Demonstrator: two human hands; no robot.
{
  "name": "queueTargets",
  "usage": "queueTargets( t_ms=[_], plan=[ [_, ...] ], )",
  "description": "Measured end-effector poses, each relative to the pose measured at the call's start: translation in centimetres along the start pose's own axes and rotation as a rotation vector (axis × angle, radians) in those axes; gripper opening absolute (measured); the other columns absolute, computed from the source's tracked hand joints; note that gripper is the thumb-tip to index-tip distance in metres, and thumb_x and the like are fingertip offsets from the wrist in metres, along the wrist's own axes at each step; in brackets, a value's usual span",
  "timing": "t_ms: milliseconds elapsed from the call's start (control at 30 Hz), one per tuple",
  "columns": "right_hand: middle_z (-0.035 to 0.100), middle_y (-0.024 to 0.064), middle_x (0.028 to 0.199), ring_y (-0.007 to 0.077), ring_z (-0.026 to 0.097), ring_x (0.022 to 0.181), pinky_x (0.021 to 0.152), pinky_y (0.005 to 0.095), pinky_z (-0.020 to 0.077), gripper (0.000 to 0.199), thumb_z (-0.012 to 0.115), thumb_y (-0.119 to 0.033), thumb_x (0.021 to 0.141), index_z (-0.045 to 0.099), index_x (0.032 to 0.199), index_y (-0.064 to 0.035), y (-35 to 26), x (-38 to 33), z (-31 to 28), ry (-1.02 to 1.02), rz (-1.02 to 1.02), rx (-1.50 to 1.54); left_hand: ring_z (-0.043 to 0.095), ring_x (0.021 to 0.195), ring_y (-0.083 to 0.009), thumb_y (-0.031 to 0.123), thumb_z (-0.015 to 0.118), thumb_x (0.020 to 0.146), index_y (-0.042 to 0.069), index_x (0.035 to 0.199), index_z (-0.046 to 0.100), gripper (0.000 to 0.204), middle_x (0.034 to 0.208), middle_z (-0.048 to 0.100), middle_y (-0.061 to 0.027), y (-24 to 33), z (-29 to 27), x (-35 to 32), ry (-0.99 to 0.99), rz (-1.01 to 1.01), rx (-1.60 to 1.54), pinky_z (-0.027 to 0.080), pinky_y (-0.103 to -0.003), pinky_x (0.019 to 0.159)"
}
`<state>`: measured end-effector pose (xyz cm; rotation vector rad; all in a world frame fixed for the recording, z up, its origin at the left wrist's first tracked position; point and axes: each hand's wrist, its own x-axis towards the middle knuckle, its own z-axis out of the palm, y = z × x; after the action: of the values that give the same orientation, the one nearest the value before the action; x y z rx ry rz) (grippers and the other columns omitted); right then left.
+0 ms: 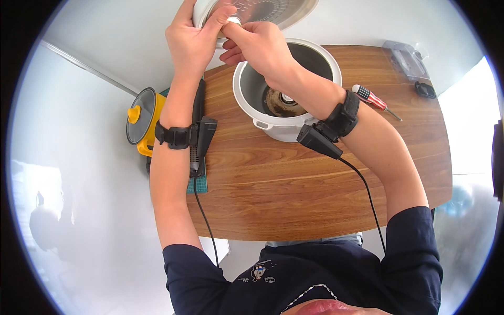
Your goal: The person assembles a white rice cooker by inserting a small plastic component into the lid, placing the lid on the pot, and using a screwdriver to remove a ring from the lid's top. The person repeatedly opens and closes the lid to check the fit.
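A white rice cooker point(273, 128) stands open on the wooden table point(315, 189), its empty inner well showing a dark heating plate. Its raised lid point(262, 10) tilts back at the top of the view. My left hand point(191, 42) grips the lid's near rim, thumb on the inner face. My right hand point(257, 47) reaches over the cooker and pinches a small silvery round part point(233, 21) on the lid's inner side. Both wrists wear black straps with small black devices and cables.
A screwdriver point(374, 98) with a striped handle lies right of the cooker. A clear plastic case point(407, 60) and a small black item point(424, 89) sit at the table's far right. A yellow pot with a glass lid point(140, 121) stands left, beside a green mat point(199, 184).
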<state>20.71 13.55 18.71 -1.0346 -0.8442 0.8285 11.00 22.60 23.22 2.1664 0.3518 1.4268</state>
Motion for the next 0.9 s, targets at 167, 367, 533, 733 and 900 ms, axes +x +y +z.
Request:
queueTargets(
  t_ms=[167,367,533,733,900],
  plan=[
    [0.067,0.0185,0.101,0.0242,0.074,0.086,0.08,0.0319,0.0594,0.055,0.062,-0.04,0.1,0.063,0.108,0.014,0.0,-0.2,0.0,-0.104,0.04,0.168,0.063,0.078,-0.0107,0.018,0.078,0.093,-0.002,0.099,0.068,0.023,0.087,0.072,-0.0047,-0.1,-0.2,-0.2,0.001,-0.021,0.046,0.052,-0.028,0.07],
    [0.065,0.0186,0.106,0.0249,0.073,0.093,0.086,0.0331,0.0602,0.059,0.063,-0.044,0.101,0.06,0.116,0.0125,1.2,0.6,-0.7,-0.248,0.081,0.425,0.064,0.081,-0.0107,0.018,0.077,0.094,-0.001,0.099,0.068,0.021,0.089,0.072,-0.0056,0.0,-0.2,-0.1,0.025,-0.058,-0.036,0.053,-0.028,0.073],
    [0.067,0.0172,0.103,0.0224,0.073,0.092,0.086,0.0313,0.0596,0.049,0.069,-0.038,0.099,0.064,0.11,0.0096,1.0,0.9,-1.2,-0.287,0.115,0.408,0.063,0.079,-0.0102,0.019,0.077,0.095,-0.001,0.098,0.067,0.023,0.088,0.071,-0.0054,-0.1,-0.2,-0.5,0.026,-0.012,-0.102,0.052,-0.027,0.071],
    [0.07,0.0152,0.093,0.0206,0.073,0.082,0.077,0.0311,0.0597,0.043,0.075,-0.033,0.091,0.069,0.099,0.0086,0.2,0.1,-0.2,-0.08,0.06,0.199,0.062,0.078,-0.0105,0.02,0.077,0.095,-0.002,0.098,0.068,0.025,0.086,0.071,-0.0051,-0.1,-0.4,-0.5,0.024,-0.019,0.011,0.051,-0.027,0.069],
    [0.068,0.0092,0.065,0.0159,0.072,0.065,0.063,0.0313,0.0581,0.047,0.073,-0.041,0.086,0.07,0.075,0.004,-0.1,-0.2,0.1,0.066,-0.079,-0.21,0.062,0.078,-0.0108,0.02,0.077,0.094,-0.002,0.097,0.07,0.024,0.085,0.072,-0.0059,0.2,-0.1,-0.5,0.034,0.059,0.085,0.051,-0.028,0.069]
  ],
)
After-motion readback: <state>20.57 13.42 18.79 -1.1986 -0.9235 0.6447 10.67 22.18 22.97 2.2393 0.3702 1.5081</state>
